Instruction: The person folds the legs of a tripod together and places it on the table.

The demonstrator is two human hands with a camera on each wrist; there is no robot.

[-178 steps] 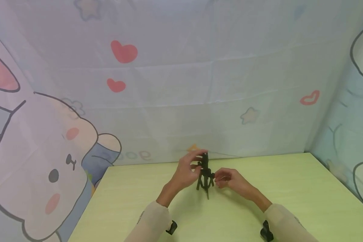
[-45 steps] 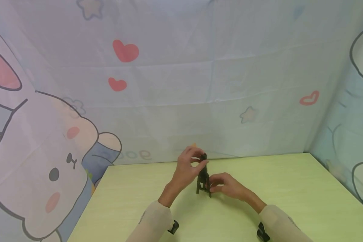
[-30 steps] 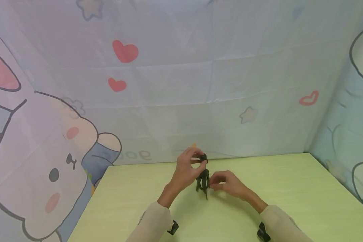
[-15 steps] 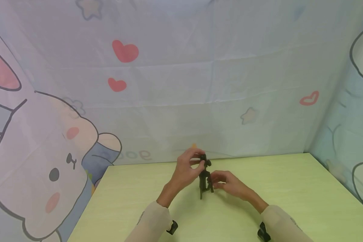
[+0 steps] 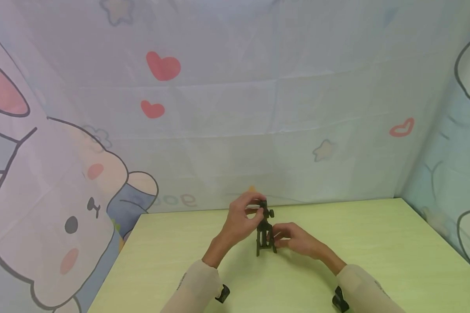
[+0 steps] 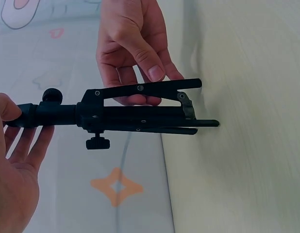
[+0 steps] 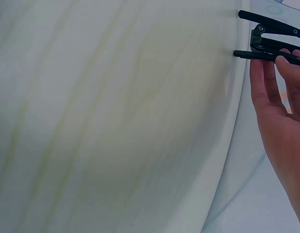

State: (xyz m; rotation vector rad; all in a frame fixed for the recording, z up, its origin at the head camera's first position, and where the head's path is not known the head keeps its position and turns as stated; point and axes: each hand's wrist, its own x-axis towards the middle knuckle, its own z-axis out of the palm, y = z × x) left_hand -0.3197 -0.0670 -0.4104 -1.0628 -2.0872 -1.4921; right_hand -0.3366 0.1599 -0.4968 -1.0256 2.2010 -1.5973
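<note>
A small black tripod (image 5: 264, 237) stands upright between my two hands, its legs only slightly spread and feet pointing down toward the table. My left hand (image 5: 240, 219) holds it by the top of the column, thumb on the near side and fingers behind. With my right hand (image 5: 297, 239) I pinch one leg (image 7: 266, 55) between thumb and fingers. The left wrist view shows the tripod (image 6: 145, 110) lying sideways in frame, with two round knobs (image 6: 98, 142) on its column and a hinged brace (image 6: 187, 104) by the legs. My fingers partly cover its top end.
The pale yellow-green table (image 5: 172, 252) spreads out around the hands. Behind it hangs a pale printed cloth (image 5: 227, 113) with hearts and stars, and a rabbit print (image 5: 62, 195) on the left. Black straps (image 5: 222, 294) sit at both wrists.
The tripod has turned about its column, its legs and knob facing other ways. My right hand has come left from beside the tripod onto a leg. The left hand stays at the top.
</note>
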